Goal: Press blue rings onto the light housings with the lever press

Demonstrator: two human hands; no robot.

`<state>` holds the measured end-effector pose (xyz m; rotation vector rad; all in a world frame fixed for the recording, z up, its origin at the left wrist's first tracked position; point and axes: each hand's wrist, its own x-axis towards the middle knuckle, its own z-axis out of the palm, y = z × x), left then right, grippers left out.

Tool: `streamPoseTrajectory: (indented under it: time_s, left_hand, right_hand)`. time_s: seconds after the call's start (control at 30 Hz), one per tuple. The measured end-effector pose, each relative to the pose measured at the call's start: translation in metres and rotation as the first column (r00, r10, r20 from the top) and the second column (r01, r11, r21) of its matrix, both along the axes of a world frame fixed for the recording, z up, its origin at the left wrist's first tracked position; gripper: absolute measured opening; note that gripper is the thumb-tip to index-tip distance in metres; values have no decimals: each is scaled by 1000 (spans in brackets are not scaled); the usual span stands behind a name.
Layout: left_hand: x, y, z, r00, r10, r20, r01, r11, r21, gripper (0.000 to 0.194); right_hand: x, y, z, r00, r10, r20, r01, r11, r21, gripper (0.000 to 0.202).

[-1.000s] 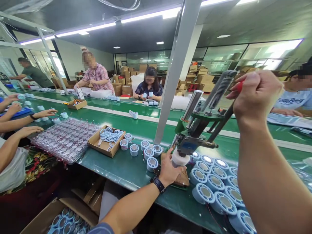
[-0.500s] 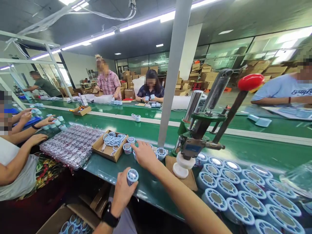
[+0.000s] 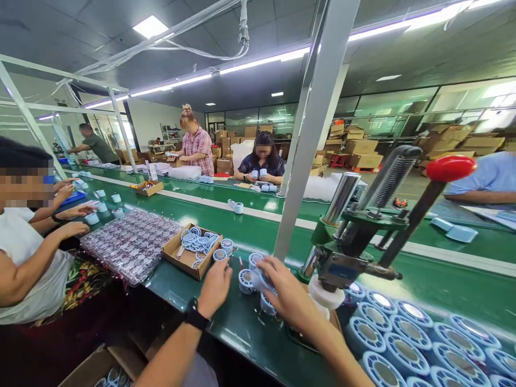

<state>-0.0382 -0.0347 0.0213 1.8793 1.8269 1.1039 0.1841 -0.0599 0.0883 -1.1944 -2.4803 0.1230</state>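
Observation:
My right hand (image 3: 288, 295) is closed, fingers and thumb curled round a blurred, round light-blue part (image 3: 261, 280). Beside it stand similar parts with ringed rims and grey centres, one behind (image 3: 255, 261), one to the left (image 3: 245, 280) and one nearer me (image 3: 267, 304). My left hand (image 3: 216, 286), with a dark watch on the wrist, reaches over the bench with its back towards me. Its fingertips are mostly hidden, so any grip is unclear. Just beyond them is another round part (image 3: 220, 255), near a cardboard tray (image 3: 192, 269) of light-blue rings (image 3: 199, 241).
A hand press (image 3: 346, 263) with a red-knobbed lever stands right of my right hand. Many round parts (image 3: 405, 346) crowd the bench beyond it. A grey post (image 3: 298, 193) rises ahead. Left lies a stack of wired plates (image 3: 131, 242) near a co-worker's hand (image 3: 74, 228).
My left hand, which held a round part near the bench edge, has moved forward to the parts beside the tray. My right hand has closed on a part. The view has shifted.

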Motion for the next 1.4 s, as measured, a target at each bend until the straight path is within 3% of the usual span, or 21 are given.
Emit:
streamPoseTrajectory:
  time_s: [0.13, 0.23, 0.4, 0.5, 0.57, 0.63, 0.7, 0.73, 0.77, 0.8, 0.87, 0.93, 1.13, 1.27, 1.4]
  left_hand:
    - [-83, 62, 55, 961, 243, -135, -250, 968, -35, 27]
    - [-127, 99, 75, 895, 357, -268, -397, 911, -111, 25]
    - [-144, 116, 77, 829, 319, -460, -445, 873, -197, 25]
    - [-144, 114, 85, 799, 284, -531, -411, 902, -136, 22]
    - [-135, 107, 88, 784, 276, -557, -366, 929, -54, 31]
    - [-114, 87, 75, 796, 256, -548, -262, 963, 69, 40]
    - [-80, 51, 45, 852, 135, -505, -29, 977, 212, 41]
    - [-61, 28, 24, 871, -22, -490, 166, 953, 252, 38]
    - [-42, 4, 2, 845, -197, -498, 343, 913, 221, 37]
    - [-23, -19, -20, 821, -292, -491, 428, 883, 191, 36]
    - [7, -56, -53, 807, -360, -467, 474, 868, 150, 36]
    - [26, -77, -69, 802, -385, -457, 466, 882, 74, 40]
    - [29, -77, -60, 782, -491, -384, 488, 865, -113, 60]
    - [38, -84, -56, 867, -453, -208, 454, 890, -44, 47]
    - [69, -103, -46, 870, -488, -77, 491, 871, 31, 60]
  right_hand:
    - [72, -64, -48, 983, 129, -130, -152, 969, -193, 60]
    - [94, -92, -83, 982, 66, -177, -109, 963, -248, 62]
    - [91, -111, -111, 944, -141, -298, 43, 949, -313, 56]
    - [84, -116, -117, 876, -237, -420, 93, 938, -334, 32]
    - [79, -116, -122, 823, -259, -506, 112, 947, -303, 17]
    - [74, -113, -129, 774, -265, -576, 136, 957, -257, 15]
    - [70, -109, -134, 734, -255, -629, 137, 963, -231, 13]
    - [69, -107, -136, 719, -248, -649, 128, 965, -228, 18]
    - [67, -105, -137, 706, -245, -665, 121, 966, -228, 27]
    - [66, -104, -138, 694, -246, -677, 120, 966, -228, 35]
    - [65, -104, -139, 679, -257, -687, 129, 964, -233, 43]
    - [65, -105, -140, 676, -270, -686, 143, 961, -237, 43]
    - [64, -117, -144, 675, -296, -676, 212, 955, -206, 44]
    - [46, -121, -150, 613, -372, -696, 307, 925, -224, 48]
    - [19, -116, -163, 588, -399, -704, 358, 908, -215, 57]
